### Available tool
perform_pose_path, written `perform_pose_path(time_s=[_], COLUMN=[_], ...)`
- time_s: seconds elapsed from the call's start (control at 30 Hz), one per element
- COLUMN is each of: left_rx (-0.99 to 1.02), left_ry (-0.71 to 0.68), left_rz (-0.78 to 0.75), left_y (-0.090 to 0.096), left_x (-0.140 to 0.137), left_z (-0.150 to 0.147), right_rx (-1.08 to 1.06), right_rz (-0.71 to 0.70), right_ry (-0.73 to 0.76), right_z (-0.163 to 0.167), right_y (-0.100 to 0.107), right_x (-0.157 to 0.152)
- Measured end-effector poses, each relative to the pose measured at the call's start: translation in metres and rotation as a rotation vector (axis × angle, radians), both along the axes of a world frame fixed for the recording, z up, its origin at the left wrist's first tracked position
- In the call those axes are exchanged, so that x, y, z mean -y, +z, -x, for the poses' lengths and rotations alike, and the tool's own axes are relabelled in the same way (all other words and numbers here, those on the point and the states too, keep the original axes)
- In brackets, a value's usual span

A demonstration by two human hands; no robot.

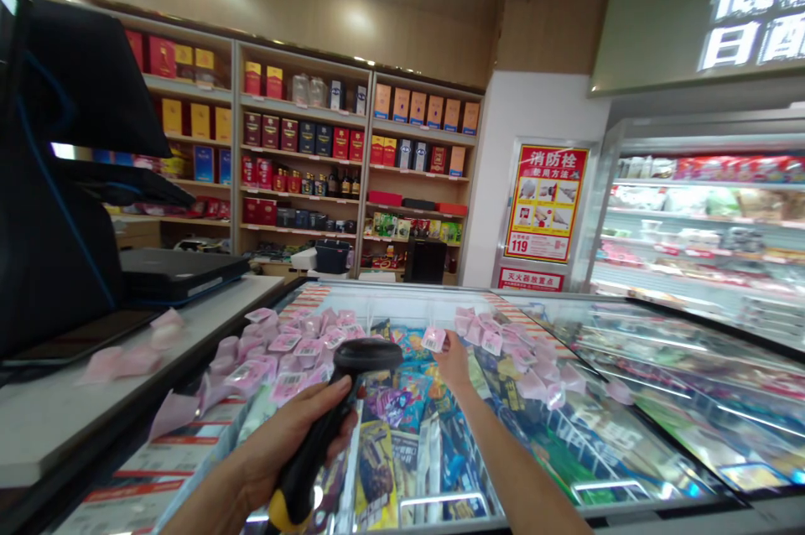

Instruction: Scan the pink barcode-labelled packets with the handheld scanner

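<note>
My left hand [295,426] is wrapped round the handle of a black barcode scanner [361,357], whose lower end is yellow. The scanner's head points forward and to the right, over the glass top of a freezer [390,304]. Farther right, my right hand [451,355] pinches a small pink price tag [433,339] with a barcode facing me. A pile of similar pink tags [289,346] lies left of the scanner, and a second pile [503,338] lies right of my right hand. Colourful frozen packs [377,468] show under the glass.
A counter [38,426] at the left carries a dark checkout terminal [81,82] and several pink scraps [135,355]. Behind stand shelves of boxed goods [302,137]. A red fire-hydrant notice [546,204] hangs on the wall, and a lit chiller [704,225] is at the right.
</note>
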State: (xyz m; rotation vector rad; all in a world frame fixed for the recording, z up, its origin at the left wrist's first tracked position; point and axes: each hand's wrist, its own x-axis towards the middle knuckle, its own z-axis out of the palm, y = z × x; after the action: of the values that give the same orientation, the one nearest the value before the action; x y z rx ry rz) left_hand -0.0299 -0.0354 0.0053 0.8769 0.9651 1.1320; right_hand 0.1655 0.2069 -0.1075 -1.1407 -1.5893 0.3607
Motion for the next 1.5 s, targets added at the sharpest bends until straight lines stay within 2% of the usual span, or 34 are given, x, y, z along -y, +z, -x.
perform_pose_path(time_s=[0.13,0.27,0.43,0.6,0.73,0.83,0.97,1.17,1.3,1.4,1.5], left_rx=[0.001,-0.011,-0.014,-0.004,0.003,0.0,0.001,0.012,-0.001,-0.018,-0.031], left_ry=[0.097,0.182,0.154,0.149,0.166,0.159,0.147,0.092,0.072,0.065,0.066], left_rz=[-0.014,-0.032,-0.068,-0.069,-0.072,-0.074,-0.064,-0.007,-0.017,-0.043,-0.063], left_y=[0.005,0.008,0.004,0.004,0.006,0.004,0.0,-0.002,-0.007,-0.011,-0.014], left_x=[0.001,0.003,0.005,0.008,0.011,0.01,0.007,0.0,-0.014,-0.027,-0.039], left_z=[0.01,0.018,0.031,0.041,0.044,0.042,0.033,0.007,-0.016,-0.038,-0.059], right_rx=[0.073,0.114,0.224,0.372,0.437,0.425,0.381,0.266,0.194,0.125,0.154], right_rz=[-0.011,0.096,0.2,0.269,0.251,0.238,0.201,0.185,0.161,0.081,-0.035], right_ry=[-0.033,0.046,0.149,0.086,0.032,0.049,0.109,0.033,0.007,0.015,-0.13], right_z=[0.009,0.034,0.062,0.084,0.101,0.105,0.087,0.032,0.001,-0.019,-0.05], right_y=[0.006,0.008,0.005,0.015,0.021,0.019,0.016,0.019,0.021,0.026,0.033], right_x=[0.015,0.031,0.047,0.059,0.062,0.061,0.056,0.047,0.052,0.061,0.07])
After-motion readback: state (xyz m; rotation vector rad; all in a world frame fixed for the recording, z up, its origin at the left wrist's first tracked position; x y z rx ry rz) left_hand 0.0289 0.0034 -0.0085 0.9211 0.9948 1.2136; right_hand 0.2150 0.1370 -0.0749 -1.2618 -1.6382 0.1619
